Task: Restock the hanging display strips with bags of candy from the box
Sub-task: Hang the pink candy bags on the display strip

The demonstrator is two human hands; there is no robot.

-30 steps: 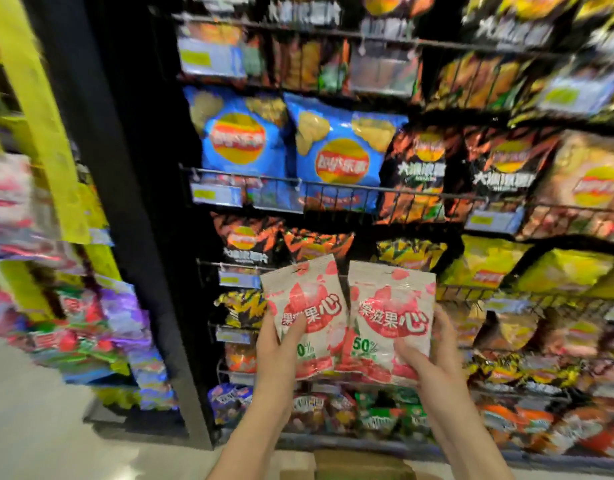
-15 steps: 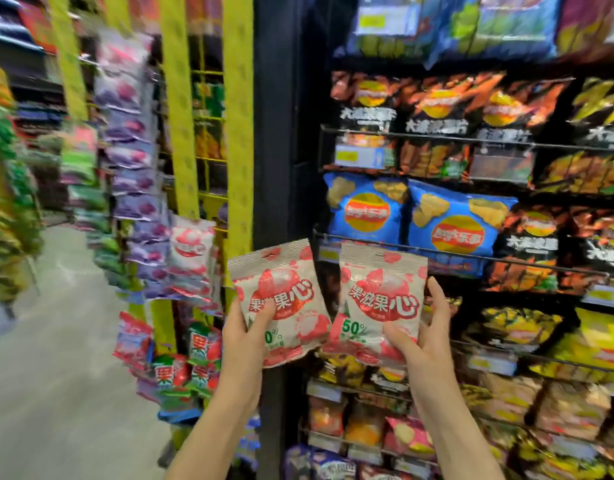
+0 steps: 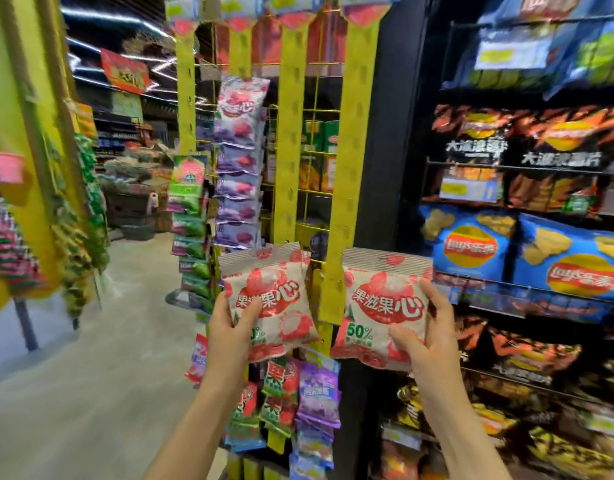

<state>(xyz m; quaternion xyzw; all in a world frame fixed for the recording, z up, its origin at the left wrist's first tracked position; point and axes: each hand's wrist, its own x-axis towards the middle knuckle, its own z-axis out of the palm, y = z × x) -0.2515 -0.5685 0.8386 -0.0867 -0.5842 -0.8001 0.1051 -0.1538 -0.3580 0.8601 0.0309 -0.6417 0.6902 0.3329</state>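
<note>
I hold up two white-and-red lychee candy bags. My left hand (image 3: pixel 231 327) grips the left bag (image 3: pixel 274 299) by its lower left edge. My right hand (image 3: pixel 428 336) grips the right bag (image 3: pixel 381 306) at its lower right corner. Behind and between the bags hang yellow display strips (image 3: pixel 347 188). The two right strips are mostly bare. A strip further left carries several purple candy bags (image 3: pixel 238 174), with a red one on top. More green, red and purple bags (image 3: pixel 291 396) hang low below my hands. The box is out of view.
Black wire shelves (image 3: pixel 527 282) full of chip bags stand at the right. Another rack of hanging candy (image 3: pixel 18 237) is at the far left, blurred. A grey aisle floor (image 3: pixel 101 358) runs between them toward distant shelves.
My view has swung left and up from the chip shelves to the yellow strips. Both bags have risen in front of the strips and moved slightly apart.
</note>
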